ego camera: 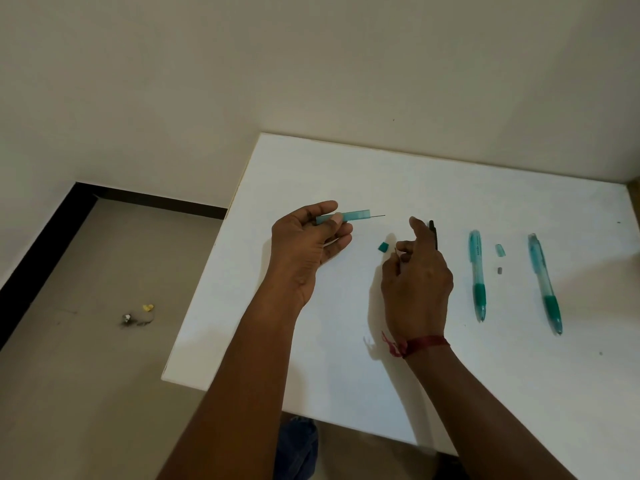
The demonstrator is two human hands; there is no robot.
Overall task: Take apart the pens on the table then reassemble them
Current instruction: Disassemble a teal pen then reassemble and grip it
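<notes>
White table (485, 188) against a beige wall. Left hand (304, 251) grips the teal tube (353, 215), long axis left-right, thin lead (378, 215) poking out rightward. Right hand (417, 282), fingers curled, pinches a dark sliver (396, 251) beside the teal cap (382, 247). Two teal pens, one (477, 271) and another (544, 282), lie on the right with tips toward the person.

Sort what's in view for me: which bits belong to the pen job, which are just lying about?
Job: teal tube in the left hand; thin rod pinched by the right hand; teal cap; black pen; left teal pen; right teal pen; clear cap; grey piece.
Lying about: yellow scrap and silver bit on the floor.
</notes>
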